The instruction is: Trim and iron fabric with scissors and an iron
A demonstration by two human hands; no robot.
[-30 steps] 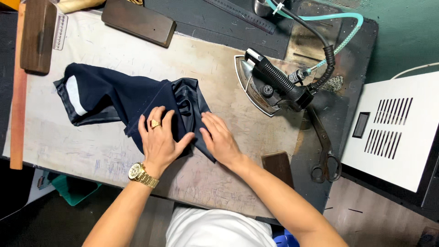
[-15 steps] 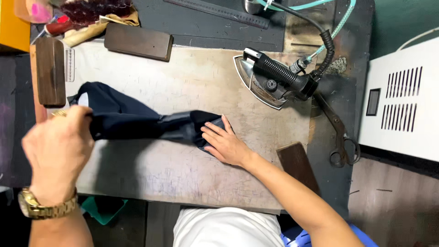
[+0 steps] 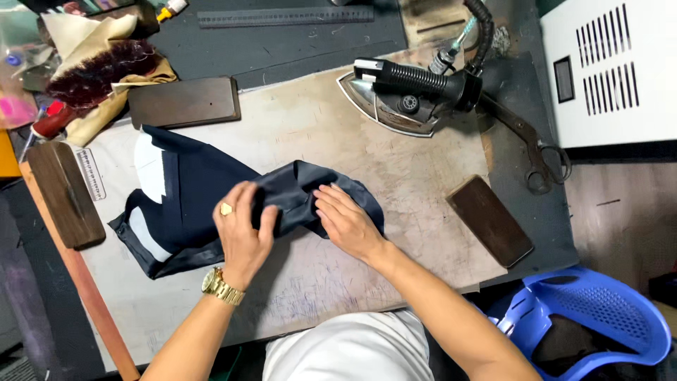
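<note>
Garment: one dark navy piece [image 3: 201, 194], with white lining patches at its left end, lying crumpled across the middle of the tabletop [image 3: 317, 303].
Left hand [image 3: 243, 233]: lies on the garment's middle, fingers curled over a fold and pinching the cloth; one ring on a finger, one gold watch [image 3: 222, 286] at the wrist.
Right hand [image 3: 345, 219]: lies on the garment's right end, fingertips pressed into the bunched fold, so its grip is closed on the cloth too.
Hands: two, near each other, both touching the garment.
Iron: one [image 3: 405, 95], black-handled, resting at the far right of the tabletop, well apart from the garment, with a hose rising from its rear.
Scissors: one pair [image 3: 532, 144], just right of the iron, on the dark mat.
Wood blocks: three dark ones; one [image 3: 183, 102] beyond the garment, one [image 3: 67, 194] at its left, one [image 3: 490, 220] at its right.
Ruler: one long metal one [image 3: 285, 15] along the far edge.
Brush: one, dark-bristled [image 3: 95, 74], on tan cloth at far left.
Chair: one blue plastic one [image 3: 589, 317], lower right, beside the tabletop.
White box: one vented unit [image 3: 610, 67], upper right.
</note>
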